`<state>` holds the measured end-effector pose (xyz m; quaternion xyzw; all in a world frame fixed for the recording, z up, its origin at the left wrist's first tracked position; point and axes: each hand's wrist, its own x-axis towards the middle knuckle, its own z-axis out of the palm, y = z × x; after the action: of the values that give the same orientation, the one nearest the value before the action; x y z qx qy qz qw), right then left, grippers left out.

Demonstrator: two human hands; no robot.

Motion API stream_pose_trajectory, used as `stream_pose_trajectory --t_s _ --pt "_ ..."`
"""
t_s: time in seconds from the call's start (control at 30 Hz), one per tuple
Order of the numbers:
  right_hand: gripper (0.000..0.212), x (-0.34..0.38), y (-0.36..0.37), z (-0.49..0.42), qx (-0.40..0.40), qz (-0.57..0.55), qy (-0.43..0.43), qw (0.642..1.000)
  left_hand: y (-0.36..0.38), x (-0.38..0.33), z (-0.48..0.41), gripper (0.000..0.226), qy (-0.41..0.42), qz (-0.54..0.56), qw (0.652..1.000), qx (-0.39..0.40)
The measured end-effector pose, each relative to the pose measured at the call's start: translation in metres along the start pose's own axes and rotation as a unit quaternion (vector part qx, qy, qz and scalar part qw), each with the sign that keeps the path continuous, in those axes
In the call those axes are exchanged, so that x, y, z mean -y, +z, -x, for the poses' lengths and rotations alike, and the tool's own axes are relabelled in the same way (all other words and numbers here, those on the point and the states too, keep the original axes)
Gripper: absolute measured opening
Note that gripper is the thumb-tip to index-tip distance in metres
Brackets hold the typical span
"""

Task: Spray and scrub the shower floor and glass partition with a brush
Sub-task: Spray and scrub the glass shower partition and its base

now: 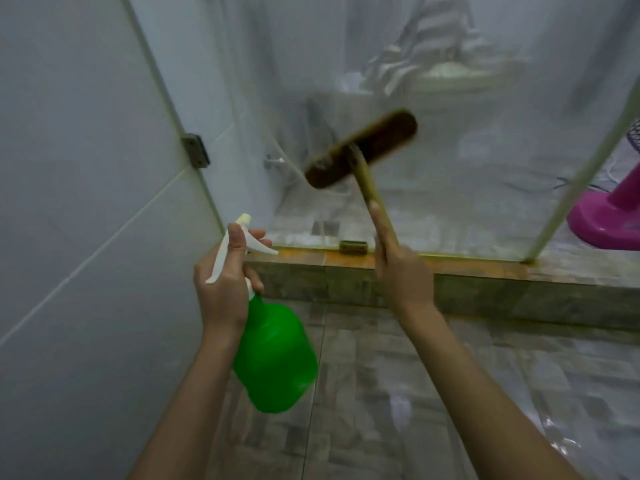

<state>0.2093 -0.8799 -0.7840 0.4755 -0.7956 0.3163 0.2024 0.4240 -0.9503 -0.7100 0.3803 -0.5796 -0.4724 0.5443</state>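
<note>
left hand (pixel 221 289) fingers curling round green spray bottle (pixel 273 358) neck | right hand (pixel 405 282) fingers gripping brush (pixel 362 148) handle, head lying against glass partition (pixel 450 150)

Dim cool light, white tiled wall (pixel 69 168), grey tiled kerb (pixel 485 296), pink fan base (pixel 602 220) at right.

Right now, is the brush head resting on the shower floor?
No, the right hand holds the brush raised, its head up by the glass partition.
</note>
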Motion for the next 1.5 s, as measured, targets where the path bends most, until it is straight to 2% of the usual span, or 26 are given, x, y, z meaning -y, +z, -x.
stream_pose_trajectory --t_s 0.07,0.13,0.3,0.37,0.5,0.57,0.77,0.87,1.0,1.1,1.2,1.27,1.43,1.5 --pt "0.068 0.031 -0.005 -0.039 -0.013 0.028 -0.05 0.998 -0.006 0.001 -0.001 0.036 -0.004 -0.004 1.0 -0.007" --pt "0.068 0.039 -0.004 -0.054 -0.003 0.03 -0.04 0.999 -0.012 0.002 -0.002 0.035 -0.007 -0.006 1.0 -0.018" --pt "0.091 -0.032 0.011 0.032 0.072 0.019 0.023 0.997 -0.033 0.006 0.001 0.038 0.005 -0.009 1.0 -0.026" --pt "0.092 -0.027 0.017 0.041 0.077 -0.01 0.044 0.996 -0.043 0.01 0.001 0.041 0.009 -0.017 1.0 -0.022" --pt "0.072 0.052 0.033 -0.034 0.058 0.028 -0.08 0.995 -0.053 0.024 0.003 0.037 -0.016 -0.054 0.998 -0.035" --pt "0.072 0.076 0.039 -0.05 0.057 0.036 -0.087 0.994 -0.055 0.028 0.002 0.035 -0.022 -0.063 0.997 -0.041" --pt "0.097 -0.009 0.042 0.036 0.162 0.076 -0.031 0.983 -0.058 0.03 0.0 0.035 -0.029 -0.048 0.997 -0.05" --pt "0.089 0.025 0.058 0.019 0.162 0.026 -0.039 0.986 -0.056 0.031 0.001 0.036 -0.019 -0.056 0.997 -0.043" --pt "0.091 0.087 0.08 -0.031 0.133 0.065 -0.11 0.983 -0.058 0.035 0.006 0.034 -0.022 -0.067 0.997 -0.035" --pt "0.095 0.047 0.074 -0.009 0.198 0.082 -0.098 0.972 -0.063 0.037 0.007 0.038 -0.033 -0.057 0.997 -0.034" --pt "0.1 -0.005 0.061 0.044 0.202 0.074 -0.052 0.975 -0.068 0.039 0.008 0.041 -0.039 -0.06 0.997 -0.029" --pt "0.101 0.0 0.068 0.053 0.211 0.072 -0.029 0.974 -0.069 0.04 0.008 0.042 -0.036 -0.063 0.997 -0.028" --pt "0.092 0.092 0.099 -0.012 0.224 0.081 -0.183 0.954 -0.065 0.044 0.009 0.039 -0.042 -0.085 0.995 -0.027" --pt "0.094 0.09 0.102 -0.012 0.244 0.085 -0.179 0.949 -0.063 0.044 0.01 0.038 -0.045 -0.08 0.995 -0.029"
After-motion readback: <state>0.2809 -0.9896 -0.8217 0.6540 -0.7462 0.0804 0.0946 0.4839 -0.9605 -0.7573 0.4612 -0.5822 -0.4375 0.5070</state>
